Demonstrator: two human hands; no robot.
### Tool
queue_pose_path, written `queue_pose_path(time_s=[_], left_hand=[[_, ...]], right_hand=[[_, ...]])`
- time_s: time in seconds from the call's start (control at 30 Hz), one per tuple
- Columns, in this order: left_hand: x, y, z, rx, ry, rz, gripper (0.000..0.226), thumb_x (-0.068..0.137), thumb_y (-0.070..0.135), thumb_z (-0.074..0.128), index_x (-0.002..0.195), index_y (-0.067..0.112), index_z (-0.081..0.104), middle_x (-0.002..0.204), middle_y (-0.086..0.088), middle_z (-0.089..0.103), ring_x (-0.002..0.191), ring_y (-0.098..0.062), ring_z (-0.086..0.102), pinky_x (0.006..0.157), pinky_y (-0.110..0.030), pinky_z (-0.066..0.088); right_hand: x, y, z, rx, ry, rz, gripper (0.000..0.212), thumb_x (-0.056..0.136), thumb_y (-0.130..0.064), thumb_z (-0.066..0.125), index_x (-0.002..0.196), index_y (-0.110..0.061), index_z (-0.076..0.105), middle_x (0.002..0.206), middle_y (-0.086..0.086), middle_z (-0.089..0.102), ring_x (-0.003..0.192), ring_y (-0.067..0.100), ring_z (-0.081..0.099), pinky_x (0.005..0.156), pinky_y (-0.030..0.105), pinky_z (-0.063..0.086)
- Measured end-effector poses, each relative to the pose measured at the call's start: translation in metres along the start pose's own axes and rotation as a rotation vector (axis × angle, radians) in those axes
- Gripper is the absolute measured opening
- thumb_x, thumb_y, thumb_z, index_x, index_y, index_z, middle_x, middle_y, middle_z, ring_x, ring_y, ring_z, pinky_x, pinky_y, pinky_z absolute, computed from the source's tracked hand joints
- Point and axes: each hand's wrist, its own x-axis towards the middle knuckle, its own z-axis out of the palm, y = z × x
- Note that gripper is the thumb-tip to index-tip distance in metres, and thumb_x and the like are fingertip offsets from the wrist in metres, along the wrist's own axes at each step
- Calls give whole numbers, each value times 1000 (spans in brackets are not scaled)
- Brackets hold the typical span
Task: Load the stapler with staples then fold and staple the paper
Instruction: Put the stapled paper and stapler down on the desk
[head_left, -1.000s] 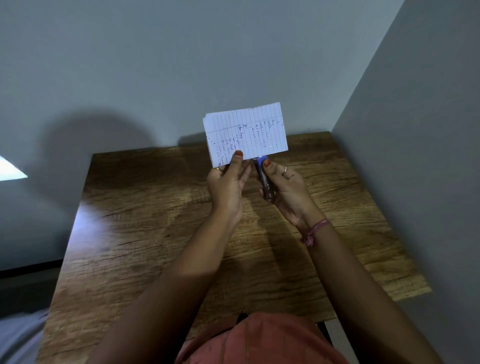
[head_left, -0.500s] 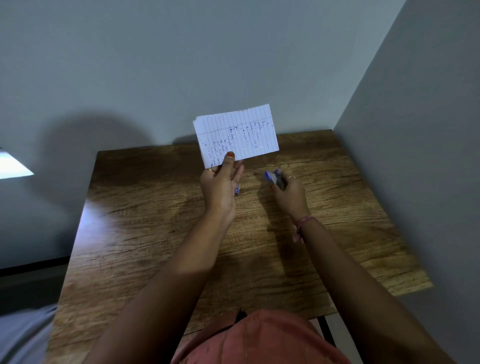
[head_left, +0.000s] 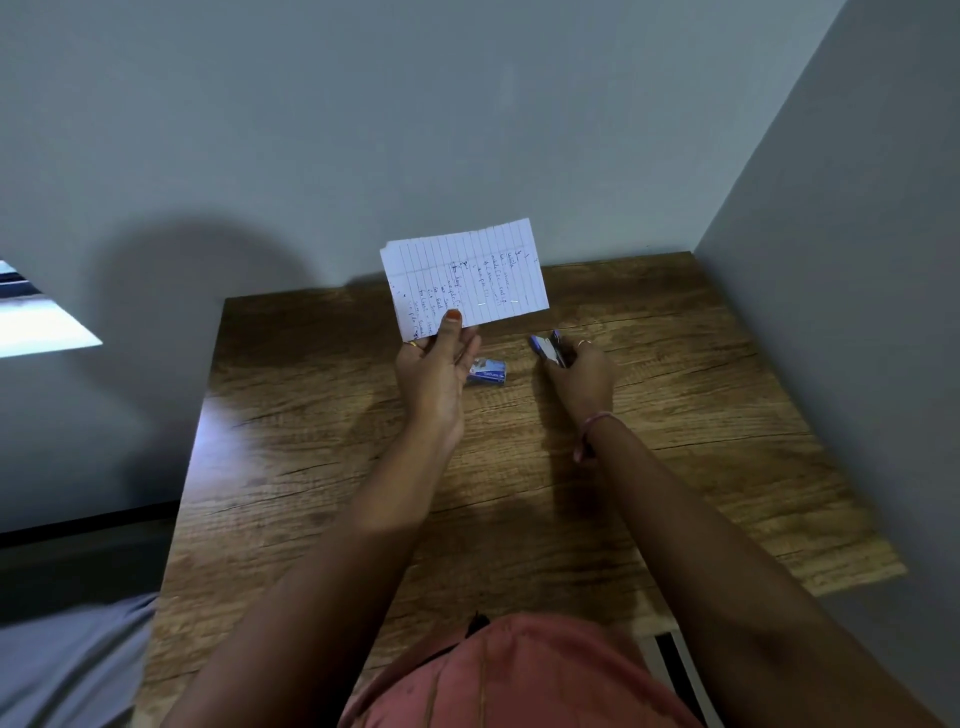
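Wood-grain brown tabletop (head_left: 322, 467) spreads nearest us, set into a grey-walled corner. Over it our left hand (head_left: 434, 374) pinches the folded, lined white paper (head_left: 465, 283) upright by its lower edge, two staples showing. Beside it lies a small blue staple box (head_left: 487, 371). Our right hand (head_left: 584, 376) curls round the blue stapler (head_left: 548, 349), low over the wood. We judge the loosely pinched sheet could slip.

The room is dim, with cool light from the left leaving a pale sheen on the counter (head_left: 228, 431) near its left edge. A broad soft shadow falls on the grey wall (head_left: 197, 291) behind. Wide-angle bending skews the edges, and the lower corners blur.
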Motion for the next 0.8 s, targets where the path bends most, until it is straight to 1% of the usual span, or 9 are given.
queue_pose_path(time_s=[0.07,0.13,0.23,0.3,0.4,0.57,0.7,0.73,0.8], left_hand=[[1,2,-2,-8,9,2,18,88,9,65,104,11,59,103,-9,68,84,-13,71,76,-27,58],[2,4,-5,-18,18,6,15,88,8,64,102,13,60,100,-7,69,81,-12,71,71,-24,57],[5,6,-9,-25,33,7,15,88,8,64,101,14,60,100,-7,68,82,-12,71,69,-23,57],[7,7,-14,-23,36,1,17,88,8,64,104,13,59,102,-7,68,82,-12,70,69,-23,57],[11,10,-25,-11,32,-16,15,88,8,63,102,12,59,102,-6,67,82,-12,68,67,-21,56],[23,14,-54,138,24,-10,16,89,10,63,104,12,59,107,-6,66,86,-11,68,65,-18,54],[36,17,-80,356,52,-35,37,87,12,67,120,9,52,110,-6,66,92,-14,69,72,-26,57],[39,18,-86,400,59,-65,38,86,11,68,121,9,51,113,-8,65,95,-16,68,74,-27,57],[47,18,-95,536,35,-96,31,87,12,67,114,12,54,115,-8,65,95,-15,67,69,-23,56]], right_hand=[[1,-1,1,21,-24,-15,46,84,-17,70,126,-6,60,119,13,66,110,24,61,96,33,48],[1,0,1,31,-51,-13,54,80,-20,74,129,-6,57,122,12,64,111,23,60,94,30,47],[-6,6,2,18,-73,-8,69,76,-24,79,135,-6,48,132,13,52,119,24,53,96,27,41],[-18,13,3,41,-31,16,77,74,-25,80,138,-6,42,139,13,42,127,26,45,99,26,37],[-44,23,5,82,48,71,88,76,-32,78,145,-8,29,146,12,32,134,26,37,106,32,34],[-79,38,8,-31,128,1,80,85,-38,68,146,-8,26,146,15,33,135,28,34,109,44,37],[-83,40,9,-65,138,-17,74,87,-37,64,145,-10,28,146,13,33,135,27,35,108,44,38],[-83,40,9,-74,142,-29,72,87,-38,63,144,-10,28,145,13,34,134,27,36,108,43,39],[-84,41,10,-90,151,-61,69,88,-37,62,143,-10,29,143,13,35,132,27,38,107,41,39]])
